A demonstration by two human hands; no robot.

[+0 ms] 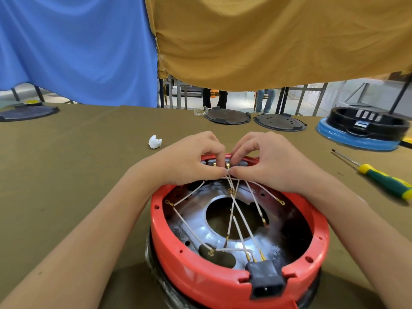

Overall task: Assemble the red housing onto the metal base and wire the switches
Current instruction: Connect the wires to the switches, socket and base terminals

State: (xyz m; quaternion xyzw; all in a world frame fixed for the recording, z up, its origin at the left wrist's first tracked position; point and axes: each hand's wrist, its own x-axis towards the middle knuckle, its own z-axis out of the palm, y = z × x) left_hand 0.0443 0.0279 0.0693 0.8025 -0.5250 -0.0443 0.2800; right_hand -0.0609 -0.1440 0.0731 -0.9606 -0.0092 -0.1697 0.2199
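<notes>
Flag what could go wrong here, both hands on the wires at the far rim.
1. Both the left hand and right hand pinch white wires at the terminals on the red housing's far side; the leads cross, so one could land on the wrong terminal.
2. Loose leads drape over the metal base; bare terminal ends may touch it.
3. Tugging could strain leads at the black power socket.
</notes>
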